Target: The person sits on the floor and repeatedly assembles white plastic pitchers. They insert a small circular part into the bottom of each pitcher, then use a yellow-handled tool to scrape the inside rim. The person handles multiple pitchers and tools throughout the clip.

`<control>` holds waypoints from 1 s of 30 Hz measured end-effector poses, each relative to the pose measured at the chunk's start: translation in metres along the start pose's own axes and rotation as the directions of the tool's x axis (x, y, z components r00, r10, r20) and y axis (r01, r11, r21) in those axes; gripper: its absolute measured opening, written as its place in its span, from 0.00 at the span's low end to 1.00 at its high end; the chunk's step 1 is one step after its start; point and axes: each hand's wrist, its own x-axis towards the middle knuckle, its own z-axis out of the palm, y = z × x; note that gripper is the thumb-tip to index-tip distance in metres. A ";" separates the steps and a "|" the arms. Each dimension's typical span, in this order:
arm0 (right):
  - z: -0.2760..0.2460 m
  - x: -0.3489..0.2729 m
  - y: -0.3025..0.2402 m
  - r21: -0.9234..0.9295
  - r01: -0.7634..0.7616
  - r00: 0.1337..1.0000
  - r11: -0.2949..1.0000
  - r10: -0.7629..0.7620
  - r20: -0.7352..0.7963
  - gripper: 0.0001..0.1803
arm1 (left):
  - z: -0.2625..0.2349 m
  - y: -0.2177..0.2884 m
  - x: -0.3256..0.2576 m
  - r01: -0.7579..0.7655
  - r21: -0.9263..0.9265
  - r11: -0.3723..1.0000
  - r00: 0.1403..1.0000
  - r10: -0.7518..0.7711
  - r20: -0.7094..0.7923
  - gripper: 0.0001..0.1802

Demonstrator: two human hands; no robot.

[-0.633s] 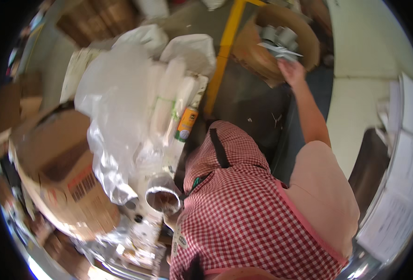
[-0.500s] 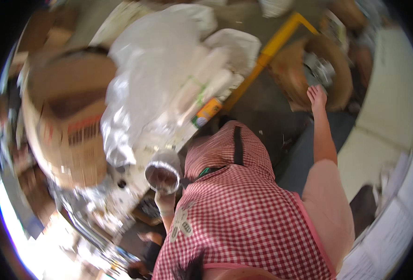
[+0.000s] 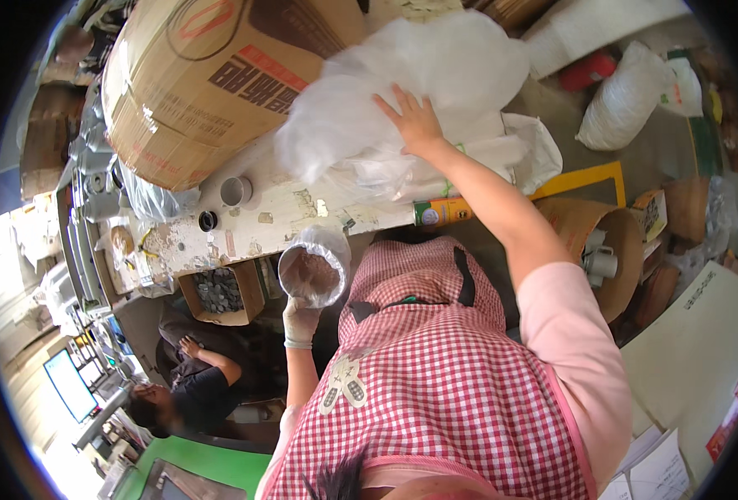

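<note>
My left hand (image 3: 301,323), in a pale glove, is closed around the lower side of a grey cylindrical container (image 3: 336,248) wrapped or lined with clear plastic film. Something reddish-brown shows inside its mouth, too unclear to name. To the far right, my bare right hand (image 3: 420,127) has its fingers spread at a large translucent plastic bag (image 3: 461,62); it holds nothing, and whether it presses on the bag I cannot tell. More white plastic sacking (image 3: 536,146) lies beneath. A short grey pipe piece (image 3: 236,192) and a small black ring (image 3: 208,221) rest on the worn white table (image 3: 281,237).
A big cardboard box (image 3: 194,108) stands at the table's far left. Grey fittings (image 3: 602,263) sit in a carton (image 3: 562,218) at right, near a yellow bar (image 3: 581,179). Dark pieces fill a small carton (image 3: 248,312) below the table. Another person (image 3: 211,383) sits at left.
My right arm has swung left, from beside the carton of grey fittings to the plastic bag. The view has turned. My left hand still holds the grey container.
</note>
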 end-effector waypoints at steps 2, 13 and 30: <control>0.042 0.028 0.006 0.213 -0.228 0.947 0.950 0.165 0.277 0.72 | -0.005 -0.001 -0.006 -0.044 -0.047 0.998 0.998 0.042 -0.045 0.37; -0.078 0.048 0.176 0.217 -0.108 0.838 0.970 0.206 -0.505 0.23 | -0.020 0.008 -0.022 -0.182 0.005 0.983 0.980 0.181 -0.080 0.40; -0.040 -0.501 0.345 0.994 0.009 0.007 -0.105 0.995 0.105 0.22 | 0.102 0.041 0.079 0.083 0.447 0.891 0.990 -0.126 0.068 0.44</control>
